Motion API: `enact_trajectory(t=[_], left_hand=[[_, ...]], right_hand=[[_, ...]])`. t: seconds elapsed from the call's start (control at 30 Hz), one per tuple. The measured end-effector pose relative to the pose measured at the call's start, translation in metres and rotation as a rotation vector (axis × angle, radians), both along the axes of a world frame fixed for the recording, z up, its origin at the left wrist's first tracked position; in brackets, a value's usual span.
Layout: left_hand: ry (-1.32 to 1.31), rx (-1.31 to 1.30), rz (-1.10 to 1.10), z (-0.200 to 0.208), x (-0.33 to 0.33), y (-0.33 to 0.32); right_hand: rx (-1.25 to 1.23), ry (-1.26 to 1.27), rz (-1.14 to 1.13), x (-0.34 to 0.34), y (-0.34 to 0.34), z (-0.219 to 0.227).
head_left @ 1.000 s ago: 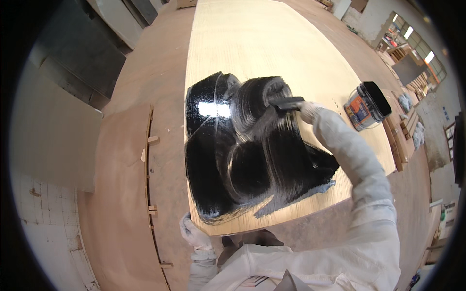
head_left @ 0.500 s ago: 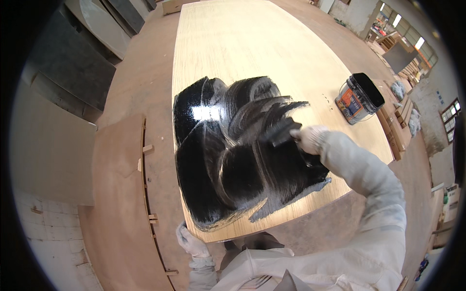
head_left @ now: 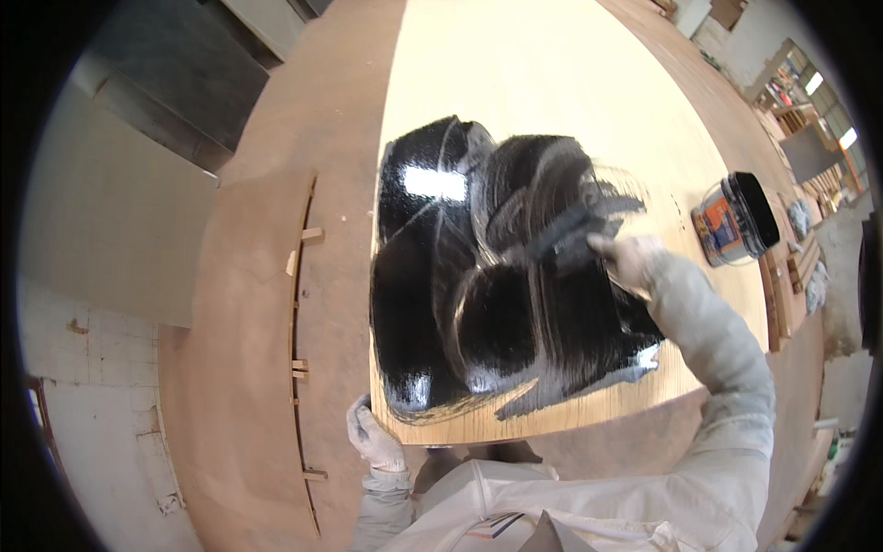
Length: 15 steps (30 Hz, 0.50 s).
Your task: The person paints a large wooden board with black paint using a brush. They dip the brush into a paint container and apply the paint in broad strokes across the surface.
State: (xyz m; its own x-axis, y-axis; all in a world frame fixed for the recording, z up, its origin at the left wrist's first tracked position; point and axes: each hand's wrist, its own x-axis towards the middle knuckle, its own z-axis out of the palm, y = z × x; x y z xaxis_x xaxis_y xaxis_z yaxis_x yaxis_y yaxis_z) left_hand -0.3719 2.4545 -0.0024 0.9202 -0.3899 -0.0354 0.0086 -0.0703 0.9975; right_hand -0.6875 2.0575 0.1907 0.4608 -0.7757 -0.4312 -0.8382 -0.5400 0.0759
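- Head view: the gloved right hand (head_left: 630, 262) has its grip clamped on a black-loaded paintbrush (head_left: 566, 241), bristles on the wet black patch (head_left: 497, 294) of the pale wooden panel (head_left: 515, 83);
- the gloved left hand (head_left: 372, 437) curls its grip on the panel's near edge, well left of and below the brush;
- to do it well: long overlapping strokes, light pressure, streaks evened;
- a dark-lidded paint tub (head_left: 736, 221) stands right of the grip; the brush handle is hidden; bristles blur.
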Motion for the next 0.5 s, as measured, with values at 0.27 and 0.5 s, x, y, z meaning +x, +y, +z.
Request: enact_trajectory(t=[0.27, 0.5], left_hand=[[-0.015, 0.017, -0.126, 0.006, -0.005, -0.007], [0.01, 0.034, -0.106, 0.015, 0.001, 0.001]], right_hand=[[0.023, 0.201, -0.409, -0.116, -0.027, 0.003], [0.091, 0.126, -0.307, -0.116, 0.052, 0.005]])
